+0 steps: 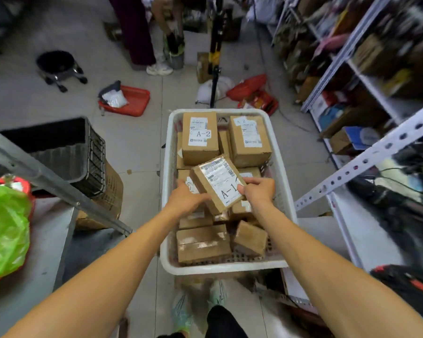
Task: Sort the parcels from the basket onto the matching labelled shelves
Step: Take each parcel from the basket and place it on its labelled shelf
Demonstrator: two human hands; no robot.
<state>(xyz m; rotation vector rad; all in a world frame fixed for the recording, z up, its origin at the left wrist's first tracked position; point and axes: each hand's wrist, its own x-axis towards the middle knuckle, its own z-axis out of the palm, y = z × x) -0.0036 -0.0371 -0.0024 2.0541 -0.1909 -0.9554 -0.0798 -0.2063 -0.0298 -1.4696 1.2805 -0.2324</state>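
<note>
Both hands are on one parcel: my left hand (pixel 187 198) grips the left edge and my right hand (pixel 258 191) pinches the right edge of the flat brown cardboard parcel labelled A-1 (pixel 217 182). It's tilted, label up, over the middle of the white perforated plastic basket (pixel 165 167), above the others. Clearances: the basket's right edge sits near the slanted white perforated shelf post (pixel 366 159), tight on that side. There's an open floor strip along its left edge, up to the black plastic crate (pixel 83 152). My feet are at the near edge. Count: two brown boxes with labels up at the far edge, one marked A-2 (pixel 200 137), the other (pixel 250 140) at the far right corner. Two bare brown boxes lie along the near edge, with more stacked beneath; I can't count those. Room: grey tiled floor (pixel 137 142), stocked shelving down the right, blurred. Also one red plastic tray (pixel 132 101) beyond the far left corner, one black wheeled stool (pixel 56 64), one green plastic bag (pixel 3 230) at my left, and one other person (pixel 137 32) standing far off.
</note>
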